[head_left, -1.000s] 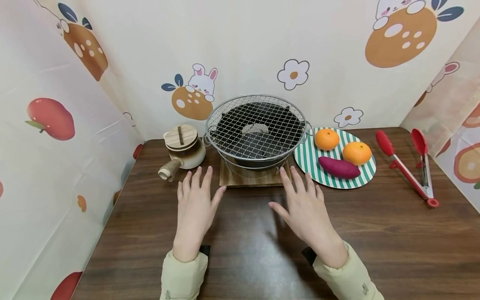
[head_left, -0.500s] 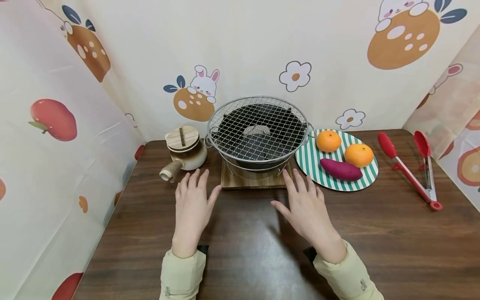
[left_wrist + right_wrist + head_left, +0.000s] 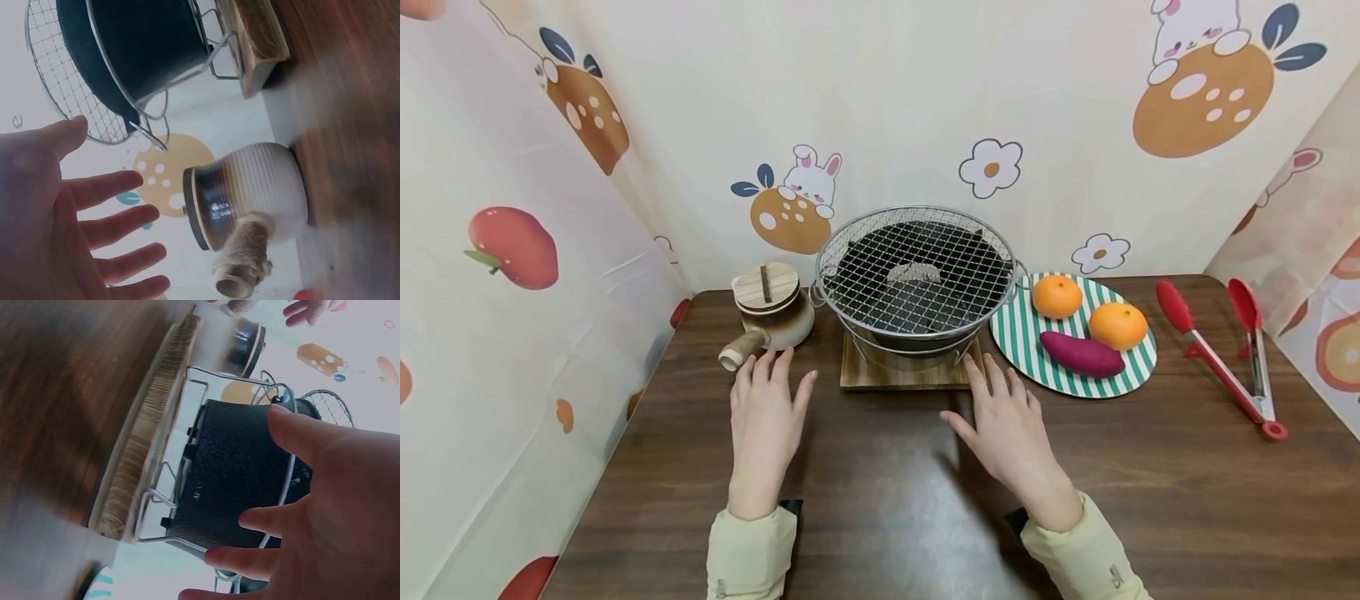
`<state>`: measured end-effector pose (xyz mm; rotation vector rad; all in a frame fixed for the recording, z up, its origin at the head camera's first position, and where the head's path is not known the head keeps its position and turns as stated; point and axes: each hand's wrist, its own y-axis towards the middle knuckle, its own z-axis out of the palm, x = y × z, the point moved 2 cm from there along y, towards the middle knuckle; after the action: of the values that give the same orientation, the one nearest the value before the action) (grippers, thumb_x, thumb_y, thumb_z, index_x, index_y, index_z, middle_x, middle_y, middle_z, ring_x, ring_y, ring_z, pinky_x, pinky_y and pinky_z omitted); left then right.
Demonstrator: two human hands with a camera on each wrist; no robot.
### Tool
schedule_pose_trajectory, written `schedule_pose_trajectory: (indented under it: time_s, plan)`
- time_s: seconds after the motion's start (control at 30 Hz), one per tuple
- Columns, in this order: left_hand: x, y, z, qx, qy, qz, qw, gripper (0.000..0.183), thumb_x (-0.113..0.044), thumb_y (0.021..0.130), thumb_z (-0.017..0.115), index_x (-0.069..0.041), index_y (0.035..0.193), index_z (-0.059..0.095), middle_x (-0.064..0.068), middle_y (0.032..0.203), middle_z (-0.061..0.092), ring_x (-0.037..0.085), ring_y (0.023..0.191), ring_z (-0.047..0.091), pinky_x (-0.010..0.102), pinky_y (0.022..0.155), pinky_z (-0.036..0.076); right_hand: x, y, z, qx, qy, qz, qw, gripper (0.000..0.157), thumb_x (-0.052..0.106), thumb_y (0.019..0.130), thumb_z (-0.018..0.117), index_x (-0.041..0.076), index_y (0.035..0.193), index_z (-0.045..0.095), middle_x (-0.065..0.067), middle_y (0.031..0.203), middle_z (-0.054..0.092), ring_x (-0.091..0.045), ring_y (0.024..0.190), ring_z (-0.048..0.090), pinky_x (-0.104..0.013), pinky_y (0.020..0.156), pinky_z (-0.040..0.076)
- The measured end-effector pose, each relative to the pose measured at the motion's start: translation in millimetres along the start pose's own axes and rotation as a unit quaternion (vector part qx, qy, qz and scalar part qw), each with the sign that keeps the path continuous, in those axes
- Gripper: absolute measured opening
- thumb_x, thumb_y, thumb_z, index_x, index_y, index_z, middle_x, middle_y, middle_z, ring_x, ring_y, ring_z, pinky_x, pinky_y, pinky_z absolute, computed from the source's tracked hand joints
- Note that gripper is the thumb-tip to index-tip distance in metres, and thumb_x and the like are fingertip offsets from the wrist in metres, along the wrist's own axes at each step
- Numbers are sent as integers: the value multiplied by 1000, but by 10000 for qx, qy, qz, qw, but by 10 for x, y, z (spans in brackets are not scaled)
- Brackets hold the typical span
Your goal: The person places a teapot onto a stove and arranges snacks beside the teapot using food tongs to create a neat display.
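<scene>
My left hand (image 3: pixel 765 429) hovers over the table with fingers spread and holds nothing. Its fingertips are close to the handle of a small ceramic teapot (image 3: pixel 262 187) with a wooden lid (image 3: pixel 766 286) and a cord-wrapped side handle (image 3: pixel 742 349). My right hand (image 3: pixel 1009 433) is held palm down, fingers apart and holding nothing, before the front right of a round tabletop grill (image 3: pixel 917 279). That grill has a wire mesh top, a black bowl (image 3: pixel 231 469) and a wire stand, and rests on a wooden board (image 3: pixel 895 379).
Right of the grill lies a green-striped oval placemat (image 3: pixel 1015 329) with two oranges, one (image 3: pixel 1057 297) behind the other (image 3: pixel 1117 326), and a purple sweet potato (image 3: pixel 1082 355). Red-tipped tongs (image 3: pixel 1228 367) lie spread at the far right. A printed curtain (image 3: pixel 895 100) stands behind the table.
My left hand has moved left, nearer the teapot's handle. The right hand has barely moved. The head view has tilted slightly, so the scene sits lower.
</scene>
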<state>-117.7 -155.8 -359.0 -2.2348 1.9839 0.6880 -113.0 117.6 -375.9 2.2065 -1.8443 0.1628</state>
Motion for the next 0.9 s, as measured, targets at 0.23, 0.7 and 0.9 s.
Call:
schedule_pose_trajectory:
  time_s: [0.23, 0.7, 0.9]
  plan:
    - [135, 35, 36, -164, -21, -192, 9997, 52, -39, 97, 54, -4, 136, 52, 23, 146, 43, 45, 139, 30, 58, 114, 26, -44, 5, 97, 77, 11, 59, 10000, 79, 52, 88, 61, 10, 149, 34, -25, 150, 37, -53, 131, 40, -66, 98, 39]
    - [403, 190, 71, -572, -77, -80, 9983, 49, -31, 97, 57, -3, 136, 50, 28, 149, 35, 48, 141, 23, 62, 115, 19, -136, 85, 246, -137, -101, -137, 9998, 78, 52, 88, 62, 8, 147, 37, -25, 148, 40, -50, 127, 45, -64, 95, 43]
    - [522, 272, 96, -419, -9, -296, 9987, 53, -33, 98, 54, -1, 139, 45, 29, 150, 32, 50, 140, 25, 65, 112, 23, -178, 146, 296, -213, -77, -214, 9995, 77, 51, 88, 63, 7, 146, 39, -25, 147, 41, -50, 125, 47, -63, 94, 44]
